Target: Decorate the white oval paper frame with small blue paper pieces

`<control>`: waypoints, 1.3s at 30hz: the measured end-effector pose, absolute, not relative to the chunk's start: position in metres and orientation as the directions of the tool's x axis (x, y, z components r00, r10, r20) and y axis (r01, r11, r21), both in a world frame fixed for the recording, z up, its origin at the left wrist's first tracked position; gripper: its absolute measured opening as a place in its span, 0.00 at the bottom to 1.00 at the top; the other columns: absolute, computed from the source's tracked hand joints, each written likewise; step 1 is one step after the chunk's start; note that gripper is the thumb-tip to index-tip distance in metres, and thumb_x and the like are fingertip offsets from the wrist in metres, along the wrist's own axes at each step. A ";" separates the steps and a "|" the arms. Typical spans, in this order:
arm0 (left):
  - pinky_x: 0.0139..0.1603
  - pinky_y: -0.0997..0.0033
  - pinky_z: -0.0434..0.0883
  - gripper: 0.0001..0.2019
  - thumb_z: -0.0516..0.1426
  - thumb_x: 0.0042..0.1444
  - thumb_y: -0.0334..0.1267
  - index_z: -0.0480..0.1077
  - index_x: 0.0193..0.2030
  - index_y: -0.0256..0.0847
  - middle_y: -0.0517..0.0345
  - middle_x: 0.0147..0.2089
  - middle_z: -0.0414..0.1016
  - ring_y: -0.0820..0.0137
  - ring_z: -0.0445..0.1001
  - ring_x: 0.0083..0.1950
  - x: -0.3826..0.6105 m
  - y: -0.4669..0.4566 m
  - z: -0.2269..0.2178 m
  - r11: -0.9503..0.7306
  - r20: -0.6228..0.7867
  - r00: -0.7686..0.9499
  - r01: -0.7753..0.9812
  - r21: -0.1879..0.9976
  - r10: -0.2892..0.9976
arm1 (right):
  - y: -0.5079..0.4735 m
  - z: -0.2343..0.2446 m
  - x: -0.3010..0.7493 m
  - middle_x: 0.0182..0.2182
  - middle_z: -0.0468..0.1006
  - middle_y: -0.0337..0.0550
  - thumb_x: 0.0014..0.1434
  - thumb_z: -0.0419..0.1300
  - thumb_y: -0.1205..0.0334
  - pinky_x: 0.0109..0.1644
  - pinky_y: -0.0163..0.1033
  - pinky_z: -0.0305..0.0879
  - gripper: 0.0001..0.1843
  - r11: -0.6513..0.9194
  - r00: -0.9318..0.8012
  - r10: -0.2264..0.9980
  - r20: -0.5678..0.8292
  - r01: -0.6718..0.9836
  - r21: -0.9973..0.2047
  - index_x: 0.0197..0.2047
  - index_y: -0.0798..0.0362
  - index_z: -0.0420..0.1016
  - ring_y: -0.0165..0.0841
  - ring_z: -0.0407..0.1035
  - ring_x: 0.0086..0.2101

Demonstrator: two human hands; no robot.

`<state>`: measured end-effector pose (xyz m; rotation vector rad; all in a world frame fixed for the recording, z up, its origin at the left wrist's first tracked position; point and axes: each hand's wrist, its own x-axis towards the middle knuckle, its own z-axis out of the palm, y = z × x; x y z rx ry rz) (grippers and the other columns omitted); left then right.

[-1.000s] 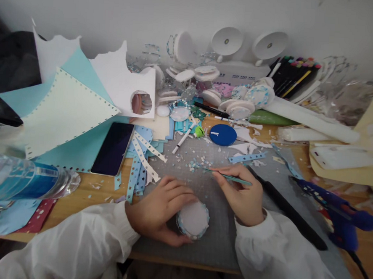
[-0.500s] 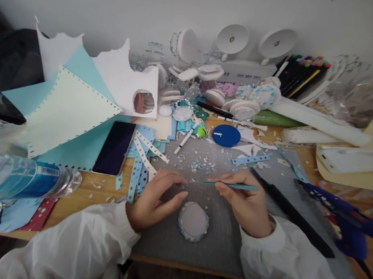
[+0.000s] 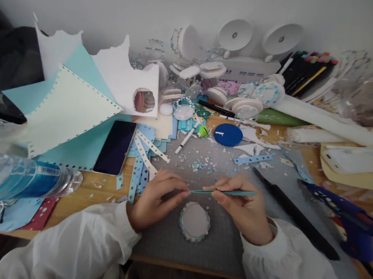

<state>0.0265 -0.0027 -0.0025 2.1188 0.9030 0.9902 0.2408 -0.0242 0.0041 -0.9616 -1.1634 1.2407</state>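
My right hand [image 3: 241,208] pinches a pair of teal tweezers [image 3: 238,193] held level, tips toward the left. The thumb and forefinger of my left hand [image 3: 159,201] are closed together at the tweezer tips; whatever lies between them is too small to make out. Just below the tips, a round white disc [image 3: 194,221] with blue and white bits around its rim lies flat on the grey mat [image 3: 220,251]. Small paper pieces in blue and white [image 3: 204,163] are scattered on the mat beyond my hands.
A dark phone [image 3: 115,148] and a plastic bottle [image 3: 45,179] lie to the left. On the right are a black stick-like tool [image 3: 295,213] and a blue glue gun [image 3: 343,208]. Behind sit a blue oval lid [image 3: 228,135], a white pen [image 3: 187,138] and several white discs.
My left fingertips have closed from an open spread. The tweezers have shifted left and slightly down, so their tips now meet those fingertips. The view has moved a little.
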 end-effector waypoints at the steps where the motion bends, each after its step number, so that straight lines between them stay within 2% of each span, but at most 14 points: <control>1: 0.43 0.68 0.66 0.02 0.59 0.58 0.30 0.72 0.38 0.39 0.55 0.36 0.77 0.68 0.73 0.40 0.027 -0.003 -0.002 -0.569 0.387 0.483 0.316 0.760 0.785 | -0.024 0.003 0.241 0.29 0.77 0.38 0.53 0.67 0.66 0.36 0.34 0.74 0.06 0.097 -0.037 0.994 0.106 -0.198 -0.975 0.30 0.50 0.73 0.35 0.78 0.34; 8: 0.43 0.67 0.66 0.02 0.58 0.58 0.29 0.72 0.36 0.38 0.55 0.35 0.77 0.69 0.74 0.39 0.028 -0.002 0.002 -0.521 0.350 0.478 0.291 0.802 0.805 | -0.025 0.000 0.242 0.30 0.78 0.37 0.52 0.68 0.66 0.36 0.31 0.73 0.07 0.061 -0.030 0.997 0.069 -0.209 -0.976 0.31 0.49 0.72 0.33 0.78 0.35; 21: 0.43 0.66 0.68 0.02 0.59 0.58 0.31 0.73 0.37 0.39 0.54 0.34 0.79 0.68 0.75 0.38 0.029 -0.001 0.000 -0.537 0.369 0.490 0.262 0.802 0.790 | -0.024 -0.001 0.244 0.27 0.78 0.39 0.53 0.68 0.65 0.33 0.34 0.72 0.08 0.082 0.008 0.997 0.082 -0.193 -0.978 0.29 0.50 0.71 0.34 0.77 0.32; 25: 0.43 0.67 0.69 0.03 0.59 0.58 0.30 0.74 0.36 0.38 0.54 0.34 0.78 0.68 0.75 0.38 0.029 -0.002 0.002 -0.518 0.370 0.438 0.289 0.805 0.819 | -0.023 -0.004 0.248 0.27 0.77 0.37 0.53 0.68 0.65 0.32 0.33 0.70 0.08 0.101 0.060 0.994 0.091 -0.209 -0.973 0.31 0.49 0.71 0.30 0.74 0.29; 30: 0.42 0.69 0.71 0.07 0.56 0.59 0.28 0.75 0.42 0.39 0.52 0.38 0.78 0.69 0.75 0.41 0.030 -0.002 -0.001 -0.498 0.374 0.365 0.351 0.793 0.853 | -0.021 -0.006 0.248 0.24 0.75 0.36 0.53 0.68 0.63 0.33 0.34 0.70 0.08 0.111 0.084 0.992 0.096 -0.198 -0.974 0.31 0.50 0.71 0.29 0.72 0.27; 36: 0.37 0.73 0.72 0.01 0.61 0.55 0.30 0.73 0.33 0.38 0.56 0.33 0.75 0.71 0.73 0.35 0.029 -0.001 -0.003 -0.482 0.391 0.292 0.382 0.789 0.873 | -0.023 -0.007 0.247 0.26 0.77 0.36 0.53 0.68 0.62 0.35 0.38 0.72 0.09 0.108 0.075 0.992 0.097 -0.159 -0.981 0.30 0.49 0.70 0.31 0.73 0.28; 39: 0.39 0.71 0.72 0.03 0.59 0.57 0.31 0.74 0.35 0.39 0.55 0.34 0.75 0.70 0.73 0.37 0.029 -0.002 0.001 -0.498 0.404 0.307 0.360 0.789 0.862 | -0.023 -0.004 0.244 0.27 0.78 0.38 0.52 0.68 0.62 0.33 0.36 0.72 0.09 0.113 0.064 0.992 0.106 -0.127 -0.985 0.29 0.50 0.70 0.33 0.75 0.31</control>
